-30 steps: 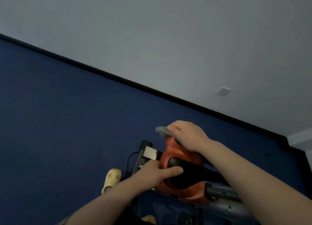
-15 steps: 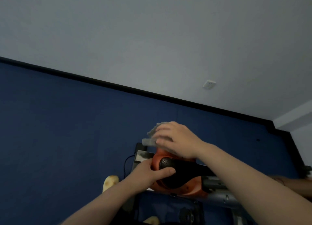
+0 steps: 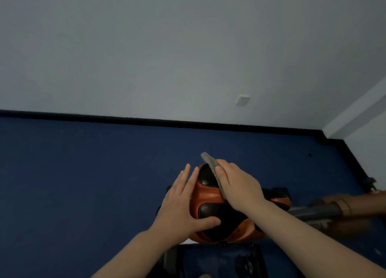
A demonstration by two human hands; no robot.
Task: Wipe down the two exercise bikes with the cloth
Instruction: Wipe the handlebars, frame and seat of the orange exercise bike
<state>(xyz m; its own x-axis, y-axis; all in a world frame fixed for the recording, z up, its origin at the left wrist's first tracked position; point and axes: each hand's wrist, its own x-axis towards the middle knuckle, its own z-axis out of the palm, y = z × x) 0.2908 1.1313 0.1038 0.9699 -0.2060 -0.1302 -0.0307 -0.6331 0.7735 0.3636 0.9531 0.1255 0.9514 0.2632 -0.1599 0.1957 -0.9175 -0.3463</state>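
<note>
Saddle wipe, left grip released.
Left hand [image 3: 183, 202] now flat-fingered against orange saddle [image 3: 211, 196], no longer grasping; right hand [image 3: 238, 185] presses grey cloth [image 3: 211, 162] onto saddle's far end, so wiping continues.

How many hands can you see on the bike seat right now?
2. The left hand lies flat with straight fingers against the left side of the orange and black seat; the right hand presses the grey cloth on top of the seat.
</note>
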